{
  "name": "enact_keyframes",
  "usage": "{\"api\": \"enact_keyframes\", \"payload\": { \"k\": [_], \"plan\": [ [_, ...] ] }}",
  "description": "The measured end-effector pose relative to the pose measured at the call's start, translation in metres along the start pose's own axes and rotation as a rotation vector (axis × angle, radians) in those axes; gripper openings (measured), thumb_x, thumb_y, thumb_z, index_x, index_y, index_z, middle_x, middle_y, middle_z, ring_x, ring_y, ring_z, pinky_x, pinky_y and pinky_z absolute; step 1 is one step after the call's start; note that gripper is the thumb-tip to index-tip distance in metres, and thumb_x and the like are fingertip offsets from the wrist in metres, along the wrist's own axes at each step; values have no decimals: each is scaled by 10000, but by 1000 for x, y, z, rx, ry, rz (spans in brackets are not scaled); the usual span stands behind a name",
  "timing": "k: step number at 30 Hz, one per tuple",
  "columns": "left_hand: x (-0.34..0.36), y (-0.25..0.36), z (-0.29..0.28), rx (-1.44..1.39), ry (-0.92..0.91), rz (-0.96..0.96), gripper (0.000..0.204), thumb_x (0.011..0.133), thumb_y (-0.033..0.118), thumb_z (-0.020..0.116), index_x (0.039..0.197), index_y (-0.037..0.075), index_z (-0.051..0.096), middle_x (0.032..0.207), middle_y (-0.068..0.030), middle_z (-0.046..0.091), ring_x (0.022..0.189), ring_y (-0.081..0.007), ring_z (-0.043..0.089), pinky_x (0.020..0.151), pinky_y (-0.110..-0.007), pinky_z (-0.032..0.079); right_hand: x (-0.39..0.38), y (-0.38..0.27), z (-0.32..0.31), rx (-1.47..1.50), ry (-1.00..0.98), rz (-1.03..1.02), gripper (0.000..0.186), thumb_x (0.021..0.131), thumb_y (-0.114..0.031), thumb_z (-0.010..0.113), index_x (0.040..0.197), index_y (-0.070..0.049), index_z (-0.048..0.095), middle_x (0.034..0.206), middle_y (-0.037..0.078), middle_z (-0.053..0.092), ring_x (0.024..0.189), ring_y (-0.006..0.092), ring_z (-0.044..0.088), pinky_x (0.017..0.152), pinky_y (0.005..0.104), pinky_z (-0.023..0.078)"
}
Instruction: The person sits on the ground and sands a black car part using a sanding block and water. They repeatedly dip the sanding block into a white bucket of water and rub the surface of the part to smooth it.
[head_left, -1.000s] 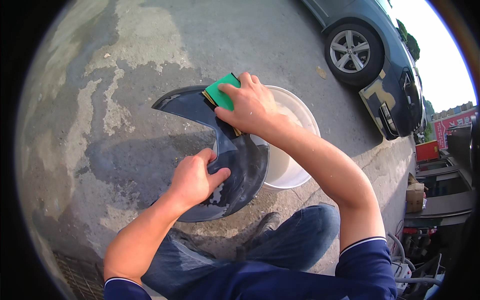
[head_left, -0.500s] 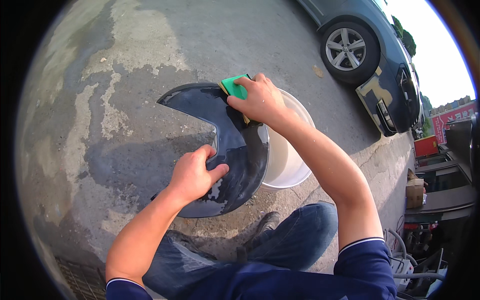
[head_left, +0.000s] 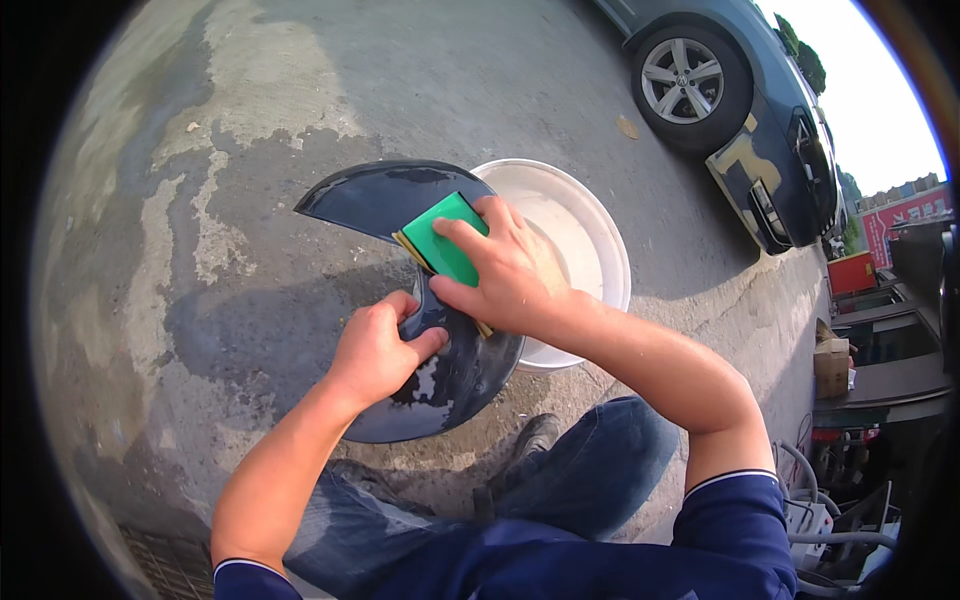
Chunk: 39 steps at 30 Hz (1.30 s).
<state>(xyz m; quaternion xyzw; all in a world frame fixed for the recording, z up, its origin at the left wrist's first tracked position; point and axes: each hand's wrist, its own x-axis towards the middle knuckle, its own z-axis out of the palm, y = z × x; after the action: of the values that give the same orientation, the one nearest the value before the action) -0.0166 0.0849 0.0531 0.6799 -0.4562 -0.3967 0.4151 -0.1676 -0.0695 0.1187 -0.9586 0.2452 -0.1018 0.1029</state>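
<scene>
A glossy dark C-shaped panel (head_left: 480, 375), wet-looking with pale reflections, is held over the ground in front of my legs. My left hand (head_left: 380, 350) grips its inner edge by the notch, thumb on the upper face and fingers curled under. Against the panel's middle, my right hand (head_left: 510, 265) presses a green sanding block (head_left: 450, 260). Its fingers and thumb spread across the block's top. A thin yellowish sheet shows along the block's lower edge. Block and right hand cover part of the panel.
Partly under the panel's right side stands a white bucket (head_left: 615, 235) holding cloudy liquid. A car wheel (head_left: 683, 82) and a patchy dark bumper (head_left: 765, 190) are at the upper right. A cardboard box (head_left: 831, 368) and grey hoses (head_left: 835, 538) lie along the right.
My right hand has drawn the sanding block from the panel's far right edge down toward its middle, nearer my left hand. The panel has shifted slightly left, exposing more of the bucket.
</scene>
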Motion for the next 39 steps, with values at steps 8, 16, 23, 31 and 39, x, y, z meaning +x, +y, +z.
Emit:
{"api": "enact_keyframes", "payload": {
  "k": [8, 16, 23, 31, 39],
  "plan": [
    [1, -2, 2, 2, 4, 13, 451, 843, 289, 906, 1039, -50, 683, 883, -209, 750, 803, -299, 738, 740, -411, 558, -27, 4, -2, 18, 52, -83, 608, 827, -410, 852, 1349, -141, 694, 1283, 253, 585, 1167, 441, 649, 983, 527, 567],
    [5, -14, 5, -20, 18, 36, 378, 863, 203, 900, 1031, -40, 664, 863, -127, 746, 751, -176, 676, 715, -365, 542, -46, -4, -7, 69, 95, -80, 593, 807, -375, 889, 1321, -132, 719, 1306, 224, 567, 1161, 444, 650, 974, 521, 576],
    [7, 4, 2, -88, -72, -115, 253, 914, 86, 857, 1027, 16, 642, 908, -17, 688, 825, -75, 607, 736, -281, 521, -62, 3, 4, 36, 179, 0, 600, 816, -402, 857, 1337, -152, 695, 1302, 243, 569, 1160, 429, 649, 966, 517, 584],
    [6, -21, 2, -229, -166, -63, 335, 928, 163, 859, 931, 43, 547, 833, 45, 504, 770, -60, 430, 668, -280, 412, -79, 132, 11, 213, 143, 778, 706, 897, -556, 776, 1425, -102, 658, 1283, 216, 628, 1204, 371, 661, 1028, 477, 544],
    [8, -14, -1, -425, -168, -116, 212, 1021, 115, 767, 976, 63, 567, 948, 40, 628, 873, -28, 529, 777, -255, 486, -64, 139, 20, 104, -142, 712, 757, 895, -588, 739, 1511, -173, 597, 1351, 218, 640, 1274, 381, 651, 1069, 482, 545]
  ]
}}
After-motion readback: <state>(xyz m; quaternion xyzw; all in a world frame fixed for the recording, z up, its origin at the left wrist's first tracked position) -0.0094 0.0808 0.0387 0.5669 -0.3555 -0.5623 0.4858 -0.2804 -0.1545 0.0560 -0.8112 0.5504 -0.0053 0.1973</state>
